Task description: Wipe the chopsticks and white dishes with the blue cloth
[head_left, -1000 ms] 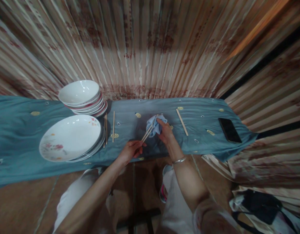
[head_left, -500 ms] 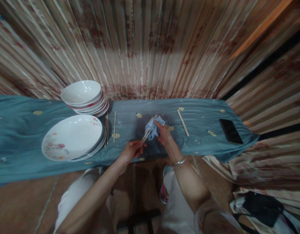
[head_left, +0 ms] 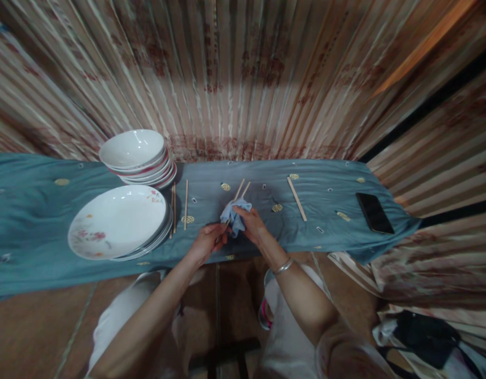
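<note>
Over the middle of the table, my left hand (head_left: 210, 239) grips the near ends of a pair of chopsticks (head_left: 243, 189). My right hand (head_left: 251, 223) presses a crumpled light blue cloth (head_left: 235, 213) around their middle. The far tips stick out beyond the cloth, slightly apart; the near ends are mostly hidden by the cloth and my left fingers. To the left, a single chopstick (head_left: 186, 205) lies on the tablecloth, with more chopsticks (head_left: 173, 208) beside the plates. On the right lie further chopsticks (head_left: 296, 198), close together.
A blue-green tablecloth (head_left: 330, 231) covers the narrow table. At left stand a stack of white bowls (head_left: 134, 150) and a stack of flowered plates (head_left: 119, 221). A black phone (head_left: 374, 212) lies near the right end. Patterned curtains (head_left: 243, 79) hang behind.
My right hand and the cloth have slid left and nearer along the chopsticks, toward my left hand. More of the far tips now shows. The tableware has stayed put.
</note>
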A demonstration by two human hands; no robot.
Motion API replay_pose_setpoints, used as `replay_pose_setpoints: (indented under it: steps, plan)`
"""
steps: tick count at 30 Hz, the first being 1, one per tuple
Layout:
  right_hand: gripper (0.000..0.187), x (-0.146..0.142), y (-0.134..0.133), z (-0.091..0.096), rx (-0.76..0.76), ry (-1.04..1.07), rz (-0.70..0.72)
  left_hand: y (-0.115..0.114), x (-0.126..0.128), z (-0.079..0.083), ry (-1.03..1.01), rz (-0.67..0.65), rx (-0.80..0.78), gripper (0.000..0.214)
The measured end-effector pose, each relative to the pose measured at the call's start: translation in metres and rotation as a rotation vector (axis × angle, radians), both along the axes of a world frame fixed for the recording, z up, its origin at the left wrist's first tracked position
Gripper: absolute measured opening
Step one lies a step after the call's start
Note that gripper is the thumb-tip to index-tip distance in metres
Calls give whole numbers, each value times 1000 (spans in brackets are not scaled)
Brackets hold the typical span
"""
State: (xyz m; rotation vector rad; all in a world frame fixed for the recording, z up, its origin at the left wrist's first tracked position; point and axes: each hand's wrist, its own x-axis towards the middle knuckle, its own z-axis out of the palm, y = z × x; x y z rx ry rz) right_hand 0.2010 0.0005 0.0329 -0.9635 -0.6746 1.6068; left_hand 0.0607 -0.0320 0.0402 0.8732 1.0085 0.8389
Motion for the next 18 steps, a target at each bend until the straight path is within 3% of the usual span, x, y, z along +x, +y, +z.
replay_pose_setpoints:
  steps: [18]
  plan:
    - [16, 45, 21, 11, -30, 51, -335, -1, -1, -7, 105, -80, 45, 38]
